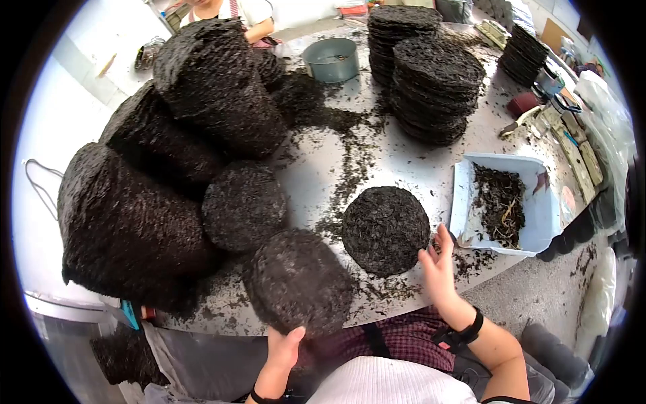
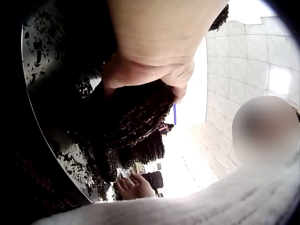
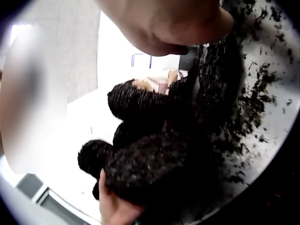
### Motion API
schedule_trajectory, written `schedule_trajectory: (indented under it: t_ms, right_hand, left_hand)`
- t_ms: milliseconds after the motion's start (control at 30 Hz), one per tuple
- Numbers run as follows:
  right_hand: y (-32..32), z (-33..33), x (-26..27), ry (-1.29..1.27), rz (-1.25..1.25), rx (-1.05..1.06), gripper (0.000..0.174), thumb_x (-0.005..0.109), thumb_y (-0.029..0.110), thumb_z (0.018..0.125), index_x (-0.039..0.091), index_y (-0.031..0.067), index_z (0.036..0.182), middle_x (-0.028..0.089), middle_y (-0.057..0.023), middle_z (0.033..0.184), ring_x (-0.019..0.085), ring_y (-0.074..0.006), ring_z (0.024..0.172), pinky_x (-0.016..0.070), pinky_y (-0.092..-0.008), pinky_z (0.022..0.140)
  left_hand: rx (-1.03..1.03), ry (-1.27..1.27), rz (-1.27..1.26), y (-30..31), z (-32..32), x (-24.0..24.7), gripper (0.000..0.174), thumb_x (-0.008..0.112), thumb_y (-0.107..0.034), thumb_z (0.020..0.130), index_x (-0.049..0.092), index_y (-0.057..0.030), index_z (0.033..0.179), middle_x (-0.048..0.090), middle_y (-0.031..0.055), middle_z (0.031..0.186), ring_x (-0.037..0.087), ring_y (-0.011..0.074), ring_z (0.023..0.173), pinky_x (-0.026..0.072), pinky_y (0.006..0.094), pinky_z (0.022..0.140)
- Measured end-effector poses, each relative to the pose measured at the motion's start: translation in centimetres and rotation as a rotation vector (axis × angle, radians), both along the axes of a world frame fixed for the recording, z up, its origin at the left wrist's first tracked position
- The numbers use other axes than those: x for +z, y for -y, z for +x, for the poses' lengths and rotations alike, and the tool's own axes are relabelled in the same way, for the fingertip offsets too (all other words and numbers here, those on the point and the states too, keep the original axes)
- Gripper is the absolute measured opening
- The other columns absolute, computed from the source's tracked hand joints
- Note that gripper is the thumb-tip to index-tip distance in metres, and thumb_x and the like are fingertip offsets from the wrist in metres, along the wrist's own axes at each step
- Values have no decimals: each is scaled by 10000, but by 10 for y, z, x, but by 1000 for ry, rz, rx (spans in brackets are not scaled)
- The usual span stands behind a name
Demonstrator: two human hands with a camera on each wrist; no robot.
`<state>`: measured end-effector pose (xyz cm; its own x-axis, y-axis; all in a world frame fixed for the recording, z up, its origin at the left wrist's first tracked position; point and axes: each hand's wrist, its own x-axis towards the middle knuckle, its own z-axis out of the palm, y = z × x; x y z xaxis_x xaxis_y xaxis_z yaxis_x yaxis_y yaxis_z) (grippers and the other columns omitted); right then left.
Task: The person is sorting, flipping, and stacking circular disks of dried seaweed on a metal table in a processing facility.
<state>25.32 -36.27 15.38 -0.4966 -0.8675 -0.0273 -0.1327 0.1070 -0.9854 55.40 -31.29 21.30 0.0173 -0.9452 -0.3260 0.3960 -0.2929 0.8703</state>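
Near the table's front edge, my left hand (image 1: pixel 282 347) grips a round black cake that looks like dried seaweed (image 1: pixel 299 283), thumb over its near rim. Seen from the left wrist, the held cake (image 2: pixel 136 115) is thick and shows layers along its side. My right hand (image 1: pixel 439 269) has its fingers spread at the right edge of another round seaweed cake (image 1: pixel 385 231), which lies flat on the table. Behind the held cake, a further round dark face (image 1: pixel 244 205) shows in front of the big piles on the left.
Tall leaning seaweed stacks (image 1: pixel 215 87) crowd the left side; upright stacks (image 1: pixel 437 87) stand at the back. A grey round basin (image 1: pixel 331 60) is between them. On the right, a light blue bin (image 1: pixel 464 202) holds loose scraps. Crumbs litter the table (image 1: pixel 316 182). Another person (image 1: pixel 259 30) is across it.
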Motion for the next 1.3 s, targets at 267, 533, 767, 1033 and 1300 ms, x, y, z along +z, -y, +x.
schedule_trajectory:
  t_ms: [267,533,767,1033,1300]
  right_hand:
    - [-30,77,68,-245,-273,929,508,760,260,752,519,47,1146,422,-164,1373,380,-356,1302,362,-432,1052]
    - [-35,71,73,-243,-196,981,449,675,147,781,522,18,1183,469,-144,1374,456,-299,1273,436,-388,1011]
    - [-36,72,73,-434,-313,943,483,654,84,760,547,0,1224,512,-142,1342,501,-274,1241,462,-379,979]
    - [-36,74,88,-469,-483,863,536,760,226,734,573,42,1202,572,-107,1268,536,-259,1192,344,-453,1066]
    - [-36,67,76,-601,-468,762,592,789,300,694,579,78,1201,549,-102,1285,501,-286,1223,218,-558,1106]
  left_hand:
    - [-128,27,9,-15,-21,-7,845,844,-171,658,378,19,1337,499,102,1280,496,229,1175,396,368,1007]
    - [-91,-53,30,-13,-12,-13,793,867,-151,631,445,14,1282,540,95,1226,536,224,1123,424,376,988]
    - [-127,-76,6,-10,-13,-10,805,851,-173,655,421,18,1308,528,108,1258,522,238,1160,410,377,1008]
    - [-159,-438,98,6,9,-20,853,816,-391,652,451,-36,1336,502,120,1337,489,296,1228,382,458,1057]
    - [-152,-473,24,16,15,-10,1008,869,-378,593,353,-80,1407,438,107,1396,444,284,1270,364,467,1072]
